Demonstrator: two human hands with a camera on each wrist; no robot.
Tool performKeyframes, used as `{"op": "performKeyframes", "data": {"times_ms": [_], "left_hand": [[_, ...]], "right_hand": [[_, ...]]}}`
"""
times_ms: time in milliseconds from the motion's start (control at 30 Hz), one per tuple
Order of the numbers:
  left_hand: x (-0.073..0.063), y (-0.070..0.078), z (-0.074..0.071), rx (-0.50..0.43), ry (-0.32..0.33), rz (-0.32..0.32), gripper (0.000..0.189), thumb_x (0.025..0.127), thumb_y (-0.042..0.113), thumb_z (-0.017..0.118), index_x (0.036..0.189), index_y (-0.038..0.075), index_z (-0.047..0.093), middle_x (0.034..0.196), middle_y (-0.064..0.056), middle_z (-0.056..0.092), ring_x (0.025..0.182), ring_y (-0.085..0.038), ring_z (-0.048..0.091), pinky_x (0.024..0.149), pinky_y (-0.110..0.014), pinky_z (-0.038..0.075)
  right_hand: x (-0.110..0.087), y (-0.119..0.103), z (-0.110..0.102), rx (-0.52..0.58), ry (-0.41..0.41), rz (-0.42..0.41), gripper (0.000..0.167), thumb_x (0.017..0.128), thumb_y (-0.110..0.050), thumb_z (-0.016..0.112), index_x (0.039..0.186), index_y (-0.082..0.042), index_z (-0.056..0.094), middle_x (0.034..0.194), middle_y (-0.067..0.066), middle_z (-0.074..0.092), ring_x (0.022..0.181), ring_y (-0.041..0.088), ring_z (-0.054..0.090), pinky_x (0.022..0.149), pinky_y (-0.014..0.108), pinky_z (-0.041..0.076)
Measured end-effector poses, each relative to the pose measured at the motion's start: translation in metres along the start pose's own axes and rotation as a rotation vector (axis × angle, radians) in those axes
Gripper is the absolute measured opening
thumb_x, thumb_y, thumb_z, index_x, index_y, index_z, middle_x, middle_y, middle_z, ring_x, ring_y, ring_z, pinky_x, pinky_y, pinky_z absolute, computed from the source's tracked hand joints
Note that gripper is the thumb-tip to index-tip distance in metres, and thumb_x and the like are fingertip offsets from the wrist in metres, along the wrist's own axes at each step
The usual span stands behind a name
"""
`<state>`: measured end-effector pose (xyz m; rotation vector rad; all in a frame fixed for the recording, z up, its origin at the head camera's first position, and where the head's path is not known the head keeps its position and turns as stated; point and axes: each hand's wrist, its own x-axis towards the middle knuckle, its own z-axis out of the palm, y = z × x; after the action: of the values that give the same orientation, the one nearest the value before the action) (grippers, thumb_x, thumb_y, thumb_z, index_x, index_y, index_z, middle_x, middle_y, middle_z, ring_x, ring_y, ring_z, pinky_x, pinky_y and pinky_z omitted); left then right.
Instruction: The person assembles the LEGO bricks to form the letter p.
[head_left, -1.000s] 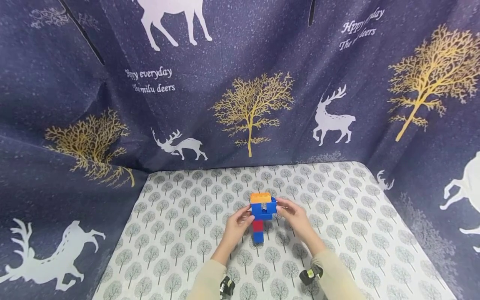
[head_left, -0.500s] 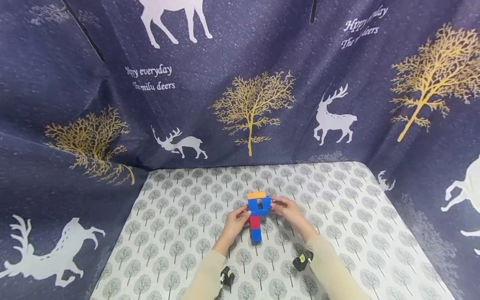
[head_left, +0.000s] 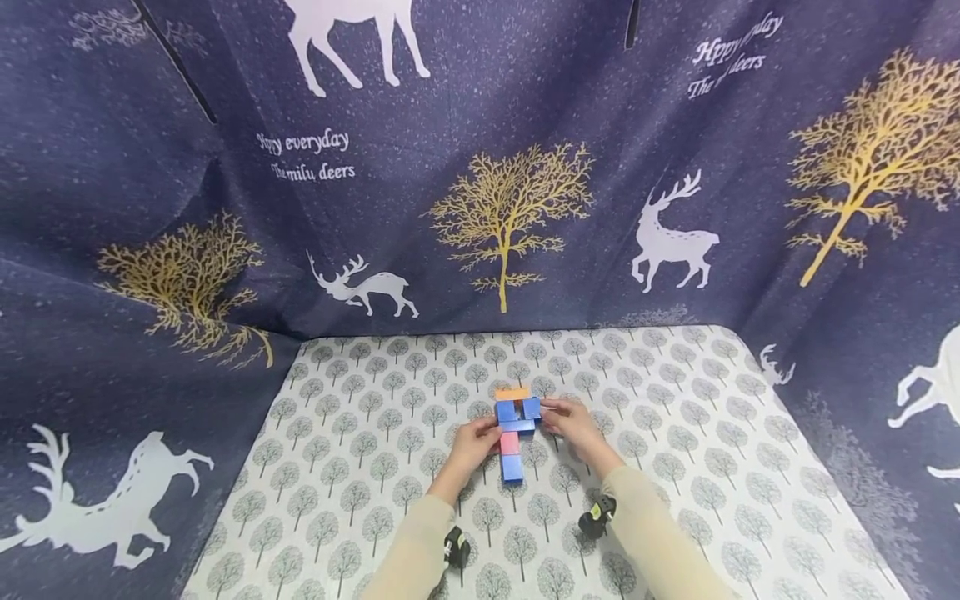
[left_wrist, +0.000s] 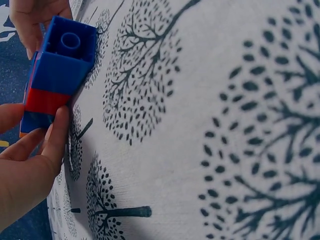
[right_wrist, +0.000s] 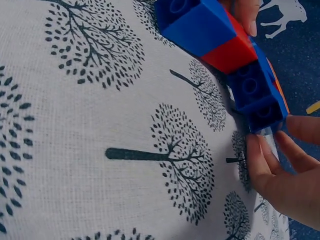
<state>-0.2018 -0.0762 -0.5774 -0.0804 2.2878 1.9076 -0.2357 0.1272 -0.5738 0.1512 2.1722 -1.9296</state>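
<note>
A joined figure of toy building blocks [head_left: 506, 411] lies between my two hands in the head view. An orange block [head_left: 512, 393] forms its far edge, blue blocks its middle, and a red block [head_left: 509, 442] followed by a blue block [head_left: 512, 468] make a stem toward me. My left hand [head_left: 468, 450] pinches the figure on its left side, with fingertips by the red block [left_wrist: 47, 100] in the left wrist view. My right hand [head_left: 577, 429] holds the right end, thumb and fingers at the corner of a hollow-bottomed blue block [right_wrist: 263, 112].
The figure is at a white cloth [head_left: 360, 500] printed with trees, which covers the table. Behind and at both sides hangs a dark blue curtain [head_left: 450, 108] with deer and golden trees. A small black camera [head_left: 597, 517] sits on the right wrist, another [head_left: 456, 547] on the left.
Both hands have shifted the block figure slightly left and tipped it back, so the orange block's studded top shows less and the stem shows longer. Both hands keep their hold.
</note>
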Motion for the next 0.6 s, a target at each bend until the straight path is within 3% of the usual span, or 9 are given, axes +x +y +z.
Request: {"op": "performKeyframes", "data": {"times_ms": [333, 600], "left_hand": [[0.0047, -0.0067, 0.0002, 0.091, -0.008, -0.005, 0.041, 0.093, 0.016, 0.062, 0.129, -0.004, 0.055, 0.116, -0.020, 0.064, 0.098, -0.025, 0.065, 0.085, -0.029, 0.057], [0.0040, -0.0072, 0.0011, 0.145, 0.001, -0.012, 0.038, 0.095, 0.015, 0.060, 0.127, -0.003, 0.057, 0.116, -0.020, 0.065, 0.100, -0.027, 0.065, 0.092, -0.039, 0.054]], "right_hand": [[0.0023, 0.0079, 0.0019, -0.053, 0.056, 0.005, 0.034, 0.091, -0.006, 0.063, 0.123, 0.005, 0.060, 0.118, 0.026, 0.062, 0.094, 0.029, 0.067, 0.083, 0.033, 0.059], [0.0011, 0.0075, 0.0048, -0.080, 0.063, 0.007, 0.033, 0.092, -0.008, 0.062, 0.123, 0.005, 0.060, 0.119, 0.027, 0.061, 0.097, 0.032, 0.066, 0.082, 0.033, 0.059]]}}
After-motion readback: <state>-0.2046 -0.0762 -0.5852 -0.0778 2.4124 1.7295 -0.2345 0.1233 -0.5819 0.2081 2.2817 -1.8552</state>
